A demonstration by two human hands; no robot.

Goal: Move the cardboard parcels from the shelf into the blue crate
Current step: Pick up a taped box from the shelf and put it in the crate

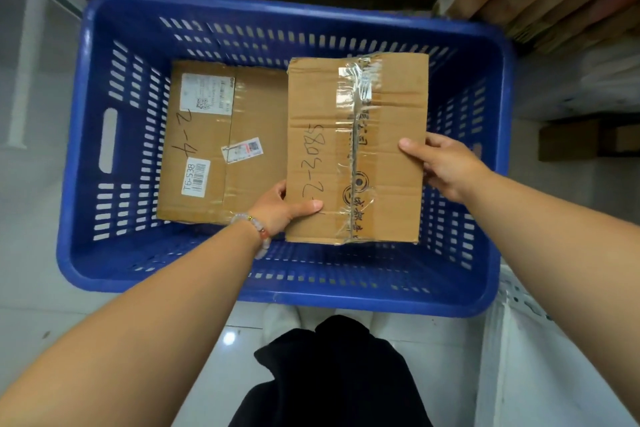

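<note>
- The taped parcel (pixel 356 149) is held over the right half of the blue crate (pixel 114 274), its long axis running away from the person, parallel to the crate's short walls.
- The left hand (pixel 280 208) grips the near-left edge, thumb lying on the top face and the fingers hidden underneath; the right hand (pixel 440 163) grips the right edge further along, thumb on top as well (so both hands are closed on this one box).
- A second parcel, the labelled parcel (pixel 221 142), already lies flat on the crate floor in the left half; the held box overlaps its right edge as seen from above, and whether the two touch cannot be told.
- The free floor is straight below and to the right of the held box, so the coming move looks like a plain lowering, keeping the long axis as it is and easing slightly right to clear the neighbour.
- Neither hand is nearer in any useful sense; they share the load.
</note>
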